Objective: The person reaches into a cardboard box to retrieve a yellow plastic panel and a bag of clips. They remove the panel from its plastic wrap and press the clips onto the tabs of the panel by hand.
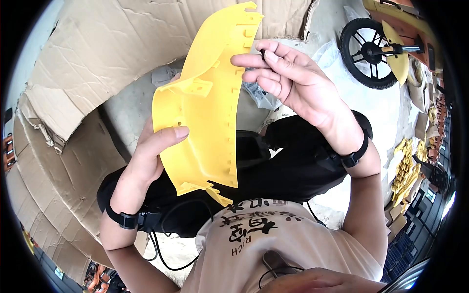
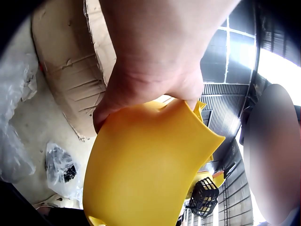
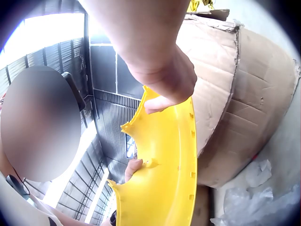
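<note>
A curved yellow plastic panel, with small tabs along one edge, is held up over the person's lap. My left hand grips its left side, the thumb lying on the inner face and the other fingers hidden behind. In the left wrist view the panel's smooth outer face shows below the left hand. Beside the tabbed edge, my right hand pinches a small dark piece between thumb and index finger; its exact kind I cannot tell. The right wrist view has the right hand overlapping the panel's upper end.
Large cardboard sheets spread across the far side and left. A black spoked wheel with a yellow fender stands at the upper right. Clear plastic bags lie on the floor. Yellow parts are piled at the right.
</note>
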Action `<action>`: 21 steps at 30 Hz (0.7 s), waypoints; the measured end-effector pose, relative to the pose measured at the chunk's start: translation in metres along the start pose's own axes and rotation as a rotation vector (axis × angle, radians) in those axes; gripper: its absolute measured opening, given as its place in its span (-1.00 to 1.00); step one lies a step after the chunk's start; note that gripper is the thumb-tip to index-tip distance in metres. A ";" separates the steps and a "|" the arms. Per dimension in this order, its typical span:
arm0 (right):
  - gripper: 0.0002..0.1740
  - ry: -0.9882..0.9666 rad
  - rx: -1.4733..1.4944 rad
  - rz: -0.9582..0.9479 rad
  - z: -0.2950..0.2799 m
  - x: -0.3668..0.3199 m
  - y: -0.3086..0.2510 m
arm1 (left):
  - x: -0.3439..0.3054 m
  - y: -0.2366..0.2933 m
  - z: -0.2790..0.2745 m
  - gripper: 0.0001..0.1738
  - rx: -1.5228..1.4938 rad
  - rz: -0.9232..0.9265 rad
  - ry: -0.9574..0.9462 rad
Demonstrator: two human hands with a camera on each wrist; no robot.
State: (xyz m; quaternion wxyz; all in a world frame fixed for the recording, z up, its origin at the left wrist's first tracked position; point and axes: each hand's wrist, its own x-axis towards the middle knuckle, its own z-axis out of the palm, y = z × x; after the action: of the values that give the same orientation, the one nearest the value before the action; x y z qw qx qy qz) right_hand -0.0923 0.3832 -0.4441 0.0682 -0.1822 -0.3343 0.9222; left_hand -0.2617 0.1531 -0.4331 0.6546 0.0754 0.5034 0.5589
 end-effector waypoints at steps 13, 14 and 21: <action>-0.75 0.171 -0.104 -0.068 -0.001 -0.007 -0.007 | 0.012 -0.007 -0.001 0.24 0.355 0.261 0.018; -0.75 0.173 -0.103 -0.071 -0.003 -0.007 -0.008 | 0.012 -0.006 0.000 0.24 0.364 0.261 0.013; -0.74 0.118 -0.017 -0.071 -0.005 -0.010 -0.017 | 0.012 -0.014 0.000 0.19 0.372 0.308 0.044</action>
State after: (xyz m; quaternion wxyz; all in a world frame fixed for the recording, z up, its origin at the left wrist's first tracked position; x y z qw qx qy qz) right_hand -0.0814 0.3964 -0.4336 0.1189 -0.2248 -0.3437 0.9040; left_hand -0.2546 0.1579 -0.4493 0.5253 0.2584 0.5944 0.5514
